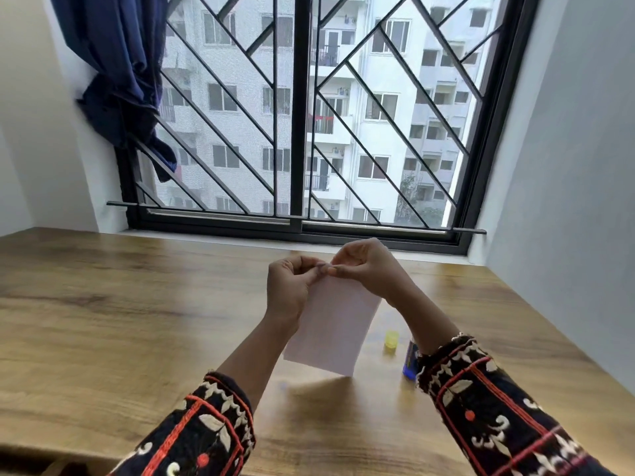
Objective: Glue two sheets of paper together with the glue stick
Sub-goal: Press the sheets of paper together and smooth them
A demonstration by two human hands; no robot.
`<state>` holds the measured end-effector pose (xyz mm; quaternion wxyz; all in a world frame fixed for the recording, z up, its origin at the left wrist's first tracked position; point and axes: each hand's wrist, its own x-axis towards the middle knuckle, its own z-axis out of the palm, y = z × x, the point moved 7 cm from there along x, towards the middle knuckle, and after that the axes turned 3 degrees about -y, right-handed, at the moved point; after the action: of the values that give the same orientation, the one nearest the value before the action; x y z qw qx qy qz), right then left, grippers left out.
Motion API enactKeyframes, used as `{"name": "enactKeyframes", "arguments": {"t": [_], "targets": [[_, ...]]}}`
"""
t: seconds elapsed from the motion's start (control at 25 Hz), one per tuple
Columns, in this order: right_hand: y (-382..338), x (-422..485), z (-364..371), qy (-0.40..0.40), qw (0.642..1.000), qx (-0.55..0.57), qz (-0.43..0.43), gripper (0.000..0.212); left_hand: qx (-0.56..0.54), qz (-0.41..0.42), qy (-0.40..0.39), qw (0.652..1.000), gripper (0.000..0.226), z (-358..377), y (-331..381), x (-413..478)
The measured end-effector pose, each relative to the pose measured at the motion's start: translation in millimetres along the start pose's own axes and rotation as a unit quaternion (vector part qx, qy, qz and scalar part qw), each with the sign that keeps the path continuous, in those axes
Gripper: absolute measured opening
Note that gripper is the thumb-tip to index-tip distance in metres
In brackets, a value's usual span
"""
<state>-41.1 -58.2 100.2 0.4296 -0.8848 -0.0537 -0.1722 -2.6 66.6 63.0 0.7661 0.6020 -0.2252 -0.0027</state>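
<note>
While pinching paper by its top edge with left hand and right hand, held up over table near glue stick and cap, match corners first, then press outward along edge.

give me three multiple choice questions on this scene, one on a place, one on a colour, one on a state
1. Where is the yellow cap?
A. on the table, near the glue stick
B. on a shelf
C. in a fist

2. What colour is the glue stick's body?
A. red
B. blue
C. green

3. How is the paper held?
A. flat under one palm
B. crumpled in a fist
C. lifted, with the left hand and right hand pinching its top edge

Answers:
1 A, the cap stands on the table close to the stick.
2 B, its tube shows blue.
3 C, both hands' fingers meet at the top edge and the sheet hangs above its shadow.
</note>
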Motion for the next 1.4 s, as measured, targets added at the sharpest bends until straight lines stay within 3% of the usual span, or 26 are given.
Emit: {"name": "enactKeyframes", "arguments": {"t": [0.28,0.72,0.84,0.92,1.12,1.16,1.24,1.32,1.4], "targets": [[-8,9,0,-0.022,1.000,-0.011,-0.009,0.007,0.008,0.012,0.003,1.000,0.020,0,9,1],[7,-1,-25,-0.023,0.999,0.015,0.025,0.014,-0.022,0.001,0.079,0.997,0.023,-9,18,1],[13,-5,-33,-0.014,0.998,0.056,0.029,0.014,-0.043,-0.007,0.088,0.995,0.022,-10,18,0],[14,-8,-36,-0.002,0.995,0.097,0.027,0.004,-0.065,-0.017,0.094,0.993,0.020,-9,16,0],[23,-12,-42,0.056,0.976,0.211,0.024,0.013,-0.124,-0.066,0.099,0.985,0.018,-5,4,-3],[23,-12,-42,0.062,0.976,0.209,0.022,0.014,-0.104,-0.055,0.101,0.988,0.016,-6,5,-3],[21,-13,-42,0.073,0.978,0.197,0.012,0.016,0.076,0.039,0.118,0.989,0.006,-13,22,-4],[16,-12,-42,0.077,0.980,0.182,0.003,0.018,0.284,0.179,0.122,0.934,0.014,-5,51,-10],[10,-12,-38,0.068,0.985,0.160,-0.009,0.020,0.367,0.254,0.063,0.893,0.017,18,70,-15]]}}
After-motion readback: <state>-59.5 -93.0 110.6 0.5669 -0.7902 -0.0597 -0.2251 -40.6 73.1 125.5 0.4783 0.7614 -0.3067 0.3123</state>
